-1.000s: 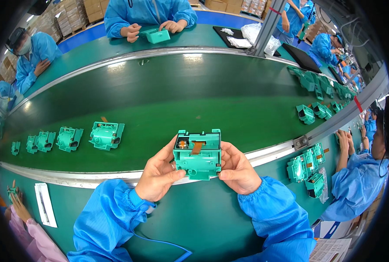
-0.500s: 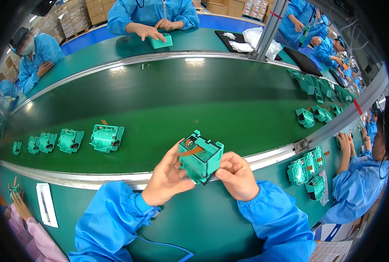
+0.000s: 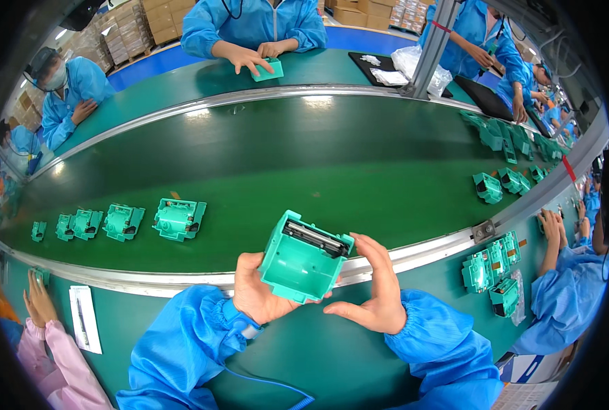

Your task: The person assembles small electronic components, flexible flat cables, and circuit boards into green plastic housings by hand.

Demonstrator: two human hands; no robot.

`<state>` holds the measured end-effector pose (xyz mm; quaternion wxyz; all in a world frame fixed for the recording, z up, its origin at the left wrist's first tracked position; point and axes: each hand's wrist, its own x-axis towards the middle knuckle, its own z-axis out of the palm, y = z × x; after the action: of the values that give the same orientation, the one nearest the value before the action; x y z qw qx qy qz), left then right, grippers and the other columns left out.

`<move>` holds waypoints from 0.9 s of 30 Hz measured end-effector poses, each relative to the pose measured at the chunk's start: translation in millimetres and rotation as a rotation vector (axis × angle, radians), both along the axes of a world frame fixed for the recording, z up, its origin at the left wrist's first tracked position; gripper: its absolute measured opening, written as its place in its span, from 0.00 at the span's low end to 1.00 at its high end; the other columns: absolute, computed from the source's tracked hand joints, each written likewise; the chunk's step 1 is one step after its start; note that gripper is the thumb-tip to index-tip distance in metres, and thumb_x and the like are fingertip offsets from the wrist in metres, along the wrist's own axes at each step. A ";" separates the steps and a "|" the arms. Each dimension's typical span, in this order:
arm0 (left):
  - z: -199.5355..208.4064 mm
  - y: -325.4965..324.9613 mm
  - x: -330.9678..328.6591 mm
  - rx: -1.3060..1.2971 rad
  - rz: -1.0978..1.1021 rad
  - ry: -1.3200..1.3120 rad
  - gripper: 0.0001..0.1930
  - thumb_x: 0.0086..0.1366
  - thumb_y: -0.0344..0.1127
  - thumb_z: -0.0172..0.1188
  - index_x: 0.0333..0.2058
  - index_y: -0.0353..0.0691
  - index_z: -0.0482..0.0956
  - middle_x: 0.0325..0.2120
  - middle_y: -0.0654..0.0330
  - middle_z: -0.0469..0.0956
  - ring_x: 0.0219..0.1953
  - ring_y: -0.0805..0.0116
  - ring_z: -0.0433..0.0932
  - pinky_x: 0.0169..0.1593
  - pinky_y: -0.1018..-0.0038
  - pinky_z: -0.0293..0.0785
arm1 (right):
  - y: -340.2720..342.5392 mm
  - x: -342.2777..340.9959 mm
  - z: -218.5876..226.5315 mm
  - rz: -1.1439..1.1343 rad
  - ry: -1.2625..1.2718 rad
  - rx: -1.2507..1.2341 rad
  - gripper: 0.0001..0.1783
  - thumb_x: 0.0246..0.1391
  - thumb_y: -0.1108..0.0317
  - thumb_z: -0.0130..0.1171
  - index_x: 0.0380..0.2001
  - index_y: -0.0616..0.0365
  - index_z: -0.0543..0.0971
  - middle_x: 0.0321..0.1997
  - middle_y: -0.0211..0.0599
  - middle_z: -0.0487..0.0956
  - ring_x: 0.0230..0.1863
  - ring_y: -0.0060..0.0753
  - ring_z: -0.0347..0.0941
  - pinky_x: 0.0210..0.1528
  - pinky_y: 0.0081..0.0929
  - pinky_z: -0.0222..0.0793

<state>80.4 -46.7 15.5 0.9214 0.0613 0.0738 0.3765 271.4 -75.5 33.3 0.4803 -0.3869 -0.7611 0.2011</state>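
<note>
A green plastic housing (image 3: 299,268) is held up near the belt's front edge, its hollow side facing me and a black roller-like strip along its upper edge. My left hand (image 3: 263,295) grips it from the left and underneath, with fingertips showing below its right side. Just right of the housing, my right hand (image 3: 378,298) is open, thumb and fingers spread. Its index fingertip is close to the housing's upper right corner; whether they touch, I cannot tell. A blue wrist strap with a coiled cord (image 3: 277,391) runs from my left wrist.
Similar green housings (image 3: 180,220) sit in a row on the green conveyor belt (image 3: 249,150), left. More housings (image 3: 489,186) lie on its right. Beside a co-worker at right, several green units (image 3: 477,272) rest on the bench. A white sheet (image 3: 85,319) lies at left. Co-workers surround the line.
The housing has been turned so its hollow side faces me; the orange flex strip is out of sight. My right hand has let go and spread its fingers, while my left keeps hold.
</note>
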 end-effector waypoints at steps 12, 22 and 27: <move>-20.9 -2.7 -1.1 0.112 0.023 0.006 0.38 0.50 0.56 0.53 0.54 0.35 0.58 0.51 0.41 0.61 0.49 0.43 0.65 0.50 0.54 0.64 | 0.7 3.9 0.5 0.053 0.015 -0.065 0.38 0.37 0.66 0.66 0.52 0.66 0.61 0.52 0.51 0.64 0.53 0.48 0.62 0.52 0.35 0.59; 15.3 39.5 -17.7 0.950 0.816 1.762 0.28 0.44 0.34 0.63 0.47 0.38 0.68 0.36 0.57 0.67 0.35 0.67 0.69 0.36 0.73 0.66 | 24.3 41.1 36.1 -0.034 -0.195 -0.081 0.33 0.39 0.69 0.61 0.51 0.63 0.62 0.49 0.51 0.64 0.50 0.51 0.61 0.51 0.35 0.59; 6.5 42.9 -28.1 1.181 0.928 2.112 0.28 0.41 0.36 0.64 0.44 0.37 0.69 0.35 0.52 0.65 0.36 0.57 0.67 0.39 0.66 0.65 | 60.8 118.8 69.1 -0.322 -0.794 -0.114 0.39 0.32 0.68 0.66 0.52 0.61 0.62 0.50 0.50 0.64 0.51 0.51 0.60 0.53 0.37 0.58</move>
<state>52.2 -3.8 22.0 0.0356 0.6905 0.5989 0.4041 390.2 -14.6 102.4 0.1536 -0.5738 -0.8045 0.0009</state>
